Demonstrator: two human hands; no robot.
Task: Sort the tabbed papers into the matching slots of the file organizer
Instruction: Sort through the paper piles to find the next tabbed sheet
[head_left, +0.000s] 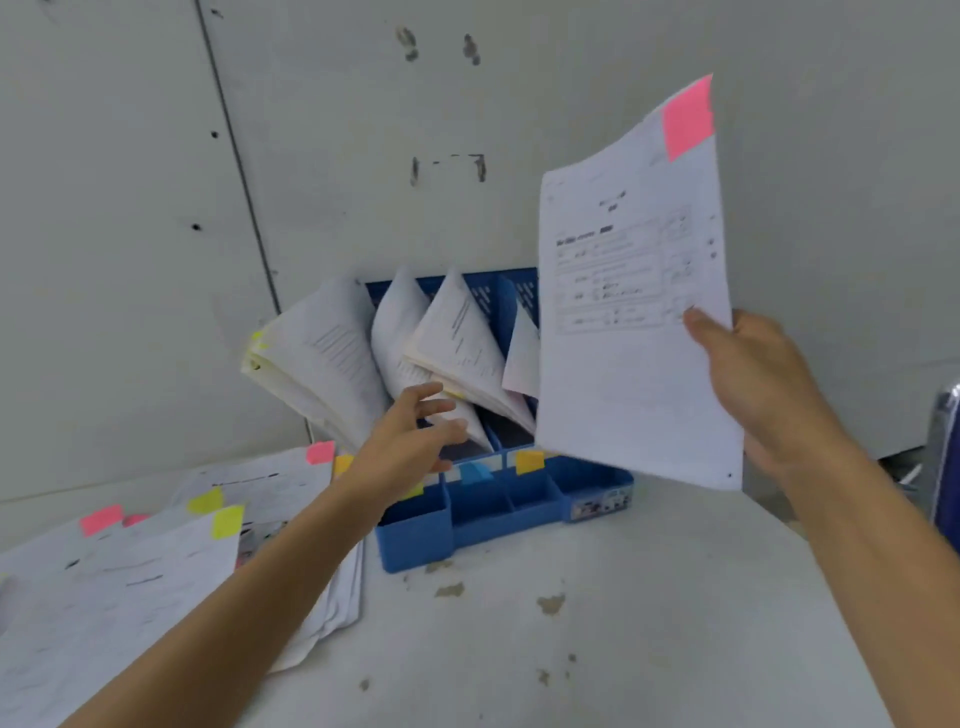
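The right hand (753, 374) pinches the right edge of a printed paper (634, 322), thumb on its face, and holds it upright in front of the right end of the blue file organizer (498, 509), with the sheet's pink tab (688, 117) high above the hand. The left hand (405, 441) reaches forward, fingers loosely spread and gripping nothing, right at the filed papers (332, 353) that lean leftward out of the slots. Left of that forearm, a pile of tabbed papers (130, 582) lies on the worktop (571, 649).
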